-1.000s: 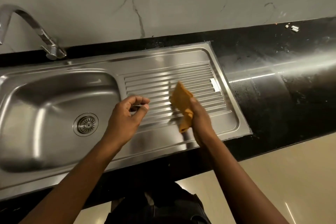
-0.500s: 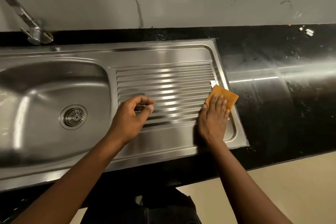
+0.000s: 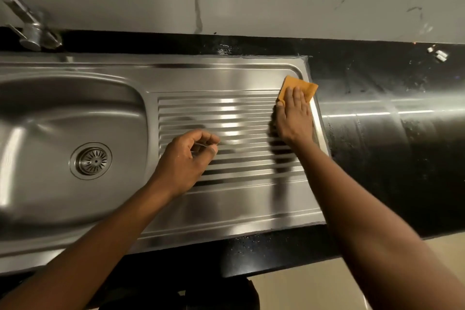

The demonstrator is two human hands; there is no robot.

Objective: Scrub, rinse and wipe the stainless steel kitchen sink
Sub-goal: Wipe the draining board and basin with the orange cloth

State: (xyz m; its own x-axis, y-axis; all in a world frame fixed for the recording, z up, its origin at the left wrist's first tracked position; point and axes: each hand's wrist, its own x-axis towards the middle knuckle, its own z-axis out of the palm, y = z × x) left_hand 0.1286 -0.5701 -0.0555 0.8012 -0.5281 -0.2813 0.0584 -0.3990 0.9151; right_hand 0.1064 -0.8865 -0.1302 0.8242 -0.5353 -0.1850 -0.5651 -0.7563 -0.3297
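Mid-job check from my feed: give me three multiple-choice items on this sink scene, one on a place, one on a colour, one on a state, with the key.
1. Where does the orange cloth lie?
A. in the basin
B. at the far right corner of the stainless steel sink's ribbed drainboard
C. beside the tap

2. What colour is the glossy stone countertop?
A. white
B. black
C. green

3. How does the right hand meet the cloth?
A. fingers flat, pressing it down
B. bunching it in a fist
C. hovering clear of it

Key:
1 B, the cloth sits at the drainboard's far right corner.
2 B, the counter round the sink is black.
3 A, straight fingers lie on the cloth.
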